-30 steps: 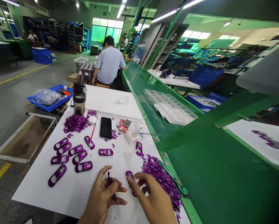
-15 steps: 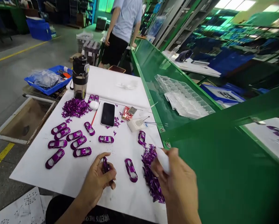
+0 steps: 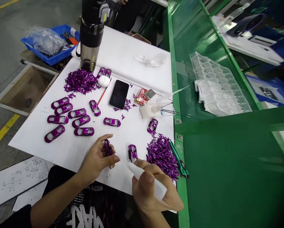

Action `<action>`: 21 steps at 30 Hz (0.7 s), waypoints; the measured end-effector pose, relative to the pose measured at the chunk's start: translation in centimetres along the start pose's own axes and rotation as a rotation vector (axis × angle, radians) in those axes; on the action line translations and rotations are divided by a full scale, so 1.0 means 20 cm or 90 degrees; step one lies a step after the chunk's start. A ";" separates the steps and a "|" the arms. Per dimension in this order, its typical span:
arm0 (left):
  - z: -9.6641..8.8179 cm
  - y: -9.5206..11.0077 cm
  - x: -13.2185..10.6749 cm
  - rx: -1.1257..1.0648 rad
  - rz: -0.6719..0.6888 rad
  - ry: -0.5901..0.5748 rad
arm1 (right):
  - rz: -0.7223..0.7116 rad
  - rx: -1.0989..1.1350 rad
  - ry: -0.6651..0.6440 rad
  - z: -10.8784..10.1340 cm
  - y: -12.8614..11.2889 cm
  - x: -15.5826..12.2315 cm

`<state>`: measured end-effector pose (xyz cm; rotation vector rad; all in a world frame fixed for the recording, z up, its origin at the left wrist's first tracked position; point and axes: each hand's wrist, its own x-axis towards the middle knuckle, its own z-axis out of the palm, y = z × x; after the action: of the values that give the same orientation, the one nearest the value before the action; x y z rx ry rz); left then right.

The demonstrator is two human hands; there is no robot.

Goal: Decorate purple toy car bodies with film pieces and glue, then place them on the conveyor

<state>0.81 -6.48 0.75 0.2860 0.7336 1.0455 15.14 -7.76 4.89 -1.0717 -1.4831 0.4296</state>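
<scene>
My left hand (image 3: 95, 160) is shut on a small glossy purple toy car body (image 3: 107, 148), held upright against the fingers. My right hand (image 3: 151, 190) grips a white plastic squeeze tube (image 3: 146, 182), its tip pointing up and left. Just above that tip lies another purple car body (image 3: 132, 153), apart from the hand. Several finished-looking purple car bodies (image 3: 81, 122) lie in rows on the white work sheet (image 3: 132, 60). A heap of purple sprue scraps (image 3: 162, 155) sits to the right of my right hand, and a second heap (image 3: 80, 81) lies farther back.
A green utility knife (image 3: 178, 159) lies at the table's right edge, beside a green bench (image 3: 203, 164). Also near: a black phone (image 3: 119, 94), white earbud case (image 3: 103, 81), tweezers (image 3: 175, 112), water bottle (image 3: 91, 34), plastic tray (image 3: 218, 85), blue crate (image 3: 49, 44).
The view has tilted down, so the table sits higher in the frame. My right hand has moved left with the white tube, closer to the car body. My left hand still holds its car body.
</scene>
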 end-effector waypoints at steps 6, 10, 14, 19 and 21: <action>-0.01 -0.01 0.00 0.010 0.001 -0.014 | 0.084 -0.075 -0.039 -0.05 -0.01 -0.03; -0.01 0.00 0.00 0.009 -0.005 -0.009 | 0.082 -0.079 0.002 -0.01 -0.01 -0.04; -0.01 0.00 0.00 0.004 -0.009 -0.003 | 0.075 -0.101 -0.006 -0.01 -0.01 -0.03; -0.01 0.01 -0.01 0.005 -0.013 -0.009 | 0.085 -0.095 -0.014 -0.01 -0.01 -0.05; -0.01 0.01 0.00 0.003 -0.014 -0.007 | 0.091 -0.078 -0.003 0.00 0.01 -0.07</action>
<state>0.54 -6.52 0.65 0.2867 0.7276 1.0216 15.03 -8.75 4.01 -1.2805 -1.4572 0.4464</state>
